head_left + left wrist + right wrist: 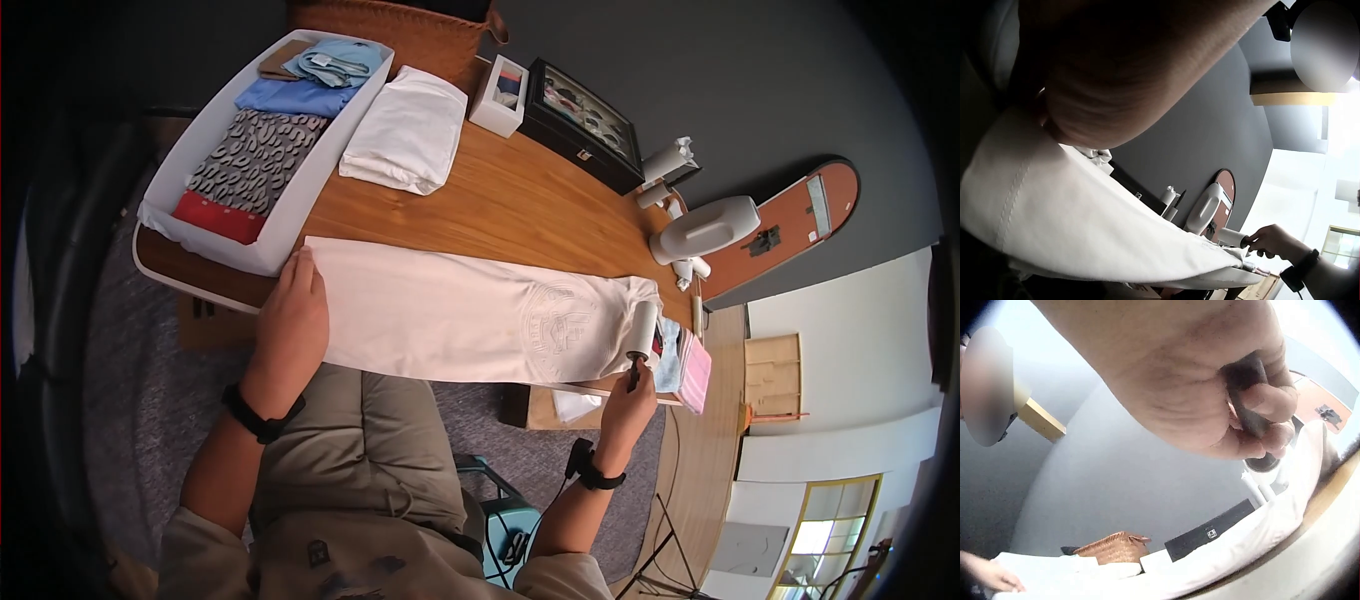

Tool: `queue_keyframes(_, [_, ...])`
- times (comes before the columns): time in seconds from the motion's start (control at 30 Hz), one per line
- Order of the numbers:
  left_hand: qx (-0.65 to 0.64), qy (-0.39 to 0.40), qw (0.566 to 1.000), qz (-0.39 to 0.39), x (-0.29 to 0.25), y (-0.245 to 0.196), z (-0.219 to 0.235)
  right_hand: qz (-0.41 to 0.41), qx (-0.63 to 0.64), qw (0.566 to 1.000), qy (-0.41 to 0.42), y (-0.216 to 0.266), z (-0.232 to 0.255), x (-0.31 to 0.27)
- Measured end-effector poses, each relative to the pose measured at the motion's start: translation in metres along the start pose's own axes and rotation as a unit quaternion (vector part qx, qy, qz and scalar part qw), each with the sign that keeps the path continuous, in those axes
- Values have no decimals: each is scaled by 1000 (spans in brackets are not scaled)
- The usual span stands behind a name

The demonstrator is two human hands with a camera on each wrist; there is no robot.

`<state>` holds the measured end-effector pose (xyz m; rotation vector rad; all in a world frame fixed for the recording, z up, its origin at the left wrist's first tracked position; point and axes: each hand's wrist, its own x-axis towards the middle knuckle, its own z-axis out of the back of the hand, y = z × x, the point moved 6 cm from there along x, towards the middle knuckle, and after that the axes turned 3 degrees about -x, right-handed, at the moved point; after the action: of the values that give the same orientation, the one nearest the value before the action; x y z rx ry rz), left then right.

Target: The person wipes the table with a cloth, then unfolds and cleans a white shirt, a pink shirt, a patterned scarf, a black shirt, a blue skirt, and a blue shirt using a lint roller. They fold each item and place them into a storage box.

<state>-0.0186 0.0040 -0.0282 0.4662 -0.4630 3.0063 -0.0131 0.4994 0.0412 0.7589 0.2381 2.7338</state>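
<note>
A pale garment (pixel 430 310), folded into a long strip, lies along the table's front edge with a round raised emblem near its right end. At the left end, my left hand (pixel 292 315) grips the edge of the cloth; stitching along this end shows in the left wrist view. My right hand (pixel 628 408) holds a lint roller (pixel 646 324) by its black handle (pixel 1247 384), fingers curled round it. The white roller head overlaps the garment's right end in the head view.
A white bin (pixel 160 215) of folded clothes stands at the left, beside a folded white cloth (pixel 405 130). Behind are a small white box (pixel 498 95), a black display case (pixel 585 120) and a white bottle (pixel 705 230). Folded pink cloths (pixel 695 375) lie at the right edge.
</note>
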Motion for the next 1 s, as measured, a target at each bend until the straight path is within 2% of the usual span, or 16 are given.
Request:
queue_keyframes(0.07, [0, 6, 1000, 4, 0, -1, 0, 9, 30, 999, 43, 8, -2, -2])
queue_keyframes(0.1, [1, 13, 1000, 10, 1, -1, -1, 65, 13, 997, 44, 1, -15, -3])
queue_keyframes(0.27, [19, 14, 1000, 10, 1, -3, -6, 53, 2, 996, 69, 8, -40, 16])
queue_keyframes(0.37, [31, -11, 999, 4, 7, -6, -11, 85, -2, 993, 82, 9, -63, 43])
queue_keyframes(0.53, [1, -74, 997, 8, 17, -11, 0, 97, -6, 992, 80, 29, -61, 69])
queue_keyframes(0.6, [-31, -52, 997, -48, 16, -20, 4, 127, -30, 991, 27, 38, -53, 64])
queue_keyframes(0.63, [-32, -53, 997, -47, 15, -18, 2, 161, -31, 986, 9, 52, -49, 56])
queue_keyframes(0.73, [-62, -12, 997, -40, 14, -12, -10, 196, 39, 976, 88, 76, -58, 35])
queue_keyframes(0.77, [-68, -14, 997, -40, 14, -12, -8, 221, 12, 970, 102, 76, -66, 34])
queue_keyframes(0.8, [-75, -16, 996, -40, 14, -12, -8, 219, 10, 970, 101, 75, -68, 39])
queue_keyframes(0.87, [-71, -16, 996, -42, 14, -10, -10, 133, -68, 977, 149, 59, -76, 60])
queue_keyframes(0.93, [-67, -16, 997, -42, 13, -10, -9, 154, -82, 978, 112, 33, -86, 91])
queue_keyframes(1.0, [-59, -11, 997, -38, 14, -12, -8, 139, -56, 983, 102, 31, -79, 115])
